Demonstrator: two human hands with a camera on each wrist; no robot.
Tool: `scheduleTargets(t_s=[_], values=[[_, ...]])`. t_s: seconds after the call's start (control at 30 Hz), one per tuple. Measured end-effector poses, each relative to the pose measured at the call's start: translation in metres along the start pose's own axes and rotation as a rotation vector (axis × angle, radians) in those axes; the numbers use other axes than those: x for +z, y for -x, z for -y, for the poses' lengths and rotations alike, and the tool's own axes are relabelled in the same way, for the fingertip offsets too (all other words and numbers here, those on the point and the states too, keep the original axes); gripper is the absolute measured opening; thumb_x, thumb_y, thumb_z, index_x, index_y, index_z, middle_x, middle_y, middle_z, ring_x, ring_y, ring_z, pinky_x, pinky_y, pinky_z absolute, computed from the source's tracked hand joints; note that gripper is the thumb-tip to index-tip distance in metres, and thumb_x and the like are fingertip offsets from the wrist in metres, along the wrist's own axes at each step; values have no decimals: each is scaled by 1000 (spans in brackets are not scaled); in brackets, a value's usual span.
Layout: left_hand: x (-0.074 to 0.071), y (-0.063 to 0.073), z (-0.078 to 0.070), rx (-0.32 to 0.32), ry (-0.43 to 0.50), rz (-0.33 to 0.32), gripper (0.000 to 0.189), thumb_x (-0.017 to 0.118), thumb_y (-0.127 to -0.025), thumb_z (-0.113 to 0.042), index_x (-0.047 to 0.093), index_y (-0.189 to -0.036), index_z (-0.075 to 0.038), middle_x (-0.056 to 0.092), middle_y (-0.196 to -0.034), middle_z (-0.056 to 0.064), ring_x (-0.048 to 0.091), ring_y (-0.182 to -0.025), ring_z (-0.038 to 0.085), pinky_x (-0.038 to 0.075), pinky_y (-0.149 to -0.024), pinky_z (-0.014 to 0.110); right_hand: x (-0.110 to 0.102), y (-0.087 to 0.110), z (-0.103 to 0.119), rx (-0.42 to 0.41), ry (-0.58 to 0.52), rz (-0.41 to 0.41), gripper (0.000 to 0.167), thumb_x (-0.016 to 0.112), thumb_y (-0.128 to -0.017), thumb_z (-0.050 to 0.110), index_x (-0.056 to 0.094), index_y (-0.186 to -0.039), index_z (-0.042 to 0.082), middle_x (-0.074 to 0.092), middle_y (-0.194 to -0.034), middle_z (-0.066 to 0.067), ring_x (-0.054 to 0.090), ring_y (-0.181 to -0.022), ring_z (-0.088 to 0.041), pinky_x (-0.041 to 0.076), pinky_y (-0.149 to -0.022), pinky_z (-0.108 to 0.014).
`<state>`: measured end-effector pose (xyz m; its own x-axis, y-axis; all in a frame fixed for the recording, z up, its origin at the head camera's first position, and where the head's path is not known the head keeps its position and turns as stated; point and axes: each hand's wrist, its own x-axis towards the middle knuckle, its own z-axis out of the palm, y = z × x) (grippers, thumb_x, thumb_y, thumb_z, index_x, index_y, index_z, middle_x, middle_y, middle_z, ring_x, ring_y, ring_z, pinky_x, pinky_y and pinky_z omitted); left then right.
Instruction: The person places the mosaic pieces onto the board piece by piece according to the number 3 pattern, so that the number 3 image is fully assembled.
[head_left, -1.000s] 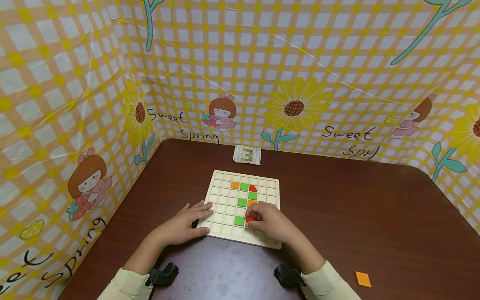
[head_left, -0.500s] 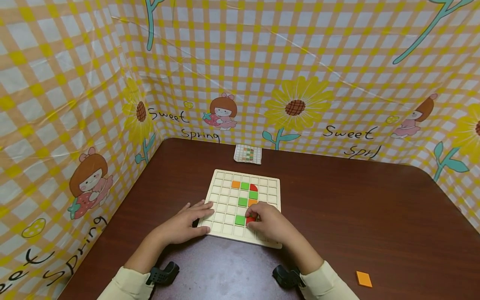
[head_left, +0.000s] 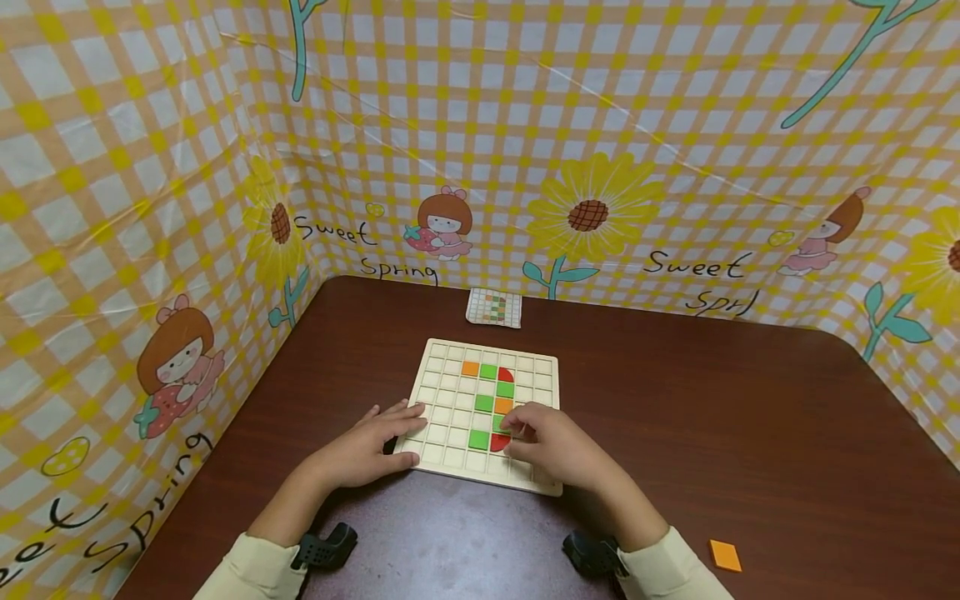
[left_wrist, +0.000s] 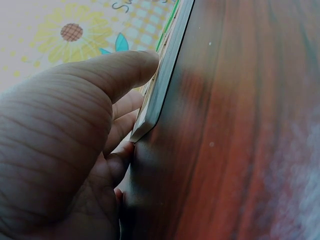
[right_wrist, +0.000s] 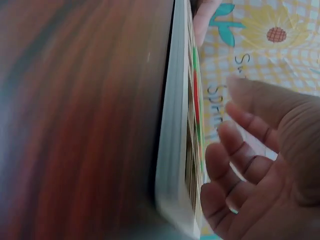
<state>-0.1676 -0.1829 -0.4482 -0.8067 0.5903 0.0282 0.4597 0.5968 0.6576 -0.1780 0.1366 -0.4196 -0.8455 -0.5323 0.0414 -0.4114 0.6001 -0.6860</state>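
Note:
A pale wooden grid board (head_left: 437, 433) lies on the table with green and orange square tiles and two red rounded-corner pieces set in its cells. My left hand (head_left: 366, 450) rests at the board's front left corner, thumb on the front edge and fingers spread along the left side. Over the right part of the board is my right hand (head_left: 558, 446), fingers loosely bent with nothing between them. Its fingertips are just right of the lower red piece (head_left: 498, 442) and partly cover a green tile (head_left: 498, 424). In the right wrist view the thumb (right_wrist: 265, 100) stands apart from the fingers.
A small card (head_left: 494, 308) printed with a coloured grid lies behind the board, near the back wall. One loose orange tile (head_left: 725, 556) is on the table (head_left: 675, 417) at the front right. Patterned cloth (head_left: 480, 125) encloses the back and sides.
My right hand has let go of the lower red piece and shifted slightly right, uncovering it and the green tile behind it. The left hand has stayed put.

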Motion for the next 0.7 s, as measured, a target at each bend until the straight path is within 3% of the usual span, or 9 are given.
scheduleTargets(t_s=[0.2, 0.7], values=[[-1, 0, 0, 4, 3, -1, 58, 66, -97, -28, 49, -146, -3, 35, -158, 10, 19, -149, 33, 4, -116, 62, -24, 27, -9, 48, -6, -31, 15, 72, -92, 18, 68, -105, 12, 60, -92, 4, 56, -83, -16, 48, -69, -29], [0, -1, -1, -2, 22, 3, 59, 66, -97, -29, 48, -146, -2, 34, -158, 10, 18, -149, 32, 3, -116, 61, -90, 127, -54, 158, 40, -112, 30, 69, -95, 29, 64, -121, 15, 62, -113, -1, 56, -88, -10, 49, -69, -26]])
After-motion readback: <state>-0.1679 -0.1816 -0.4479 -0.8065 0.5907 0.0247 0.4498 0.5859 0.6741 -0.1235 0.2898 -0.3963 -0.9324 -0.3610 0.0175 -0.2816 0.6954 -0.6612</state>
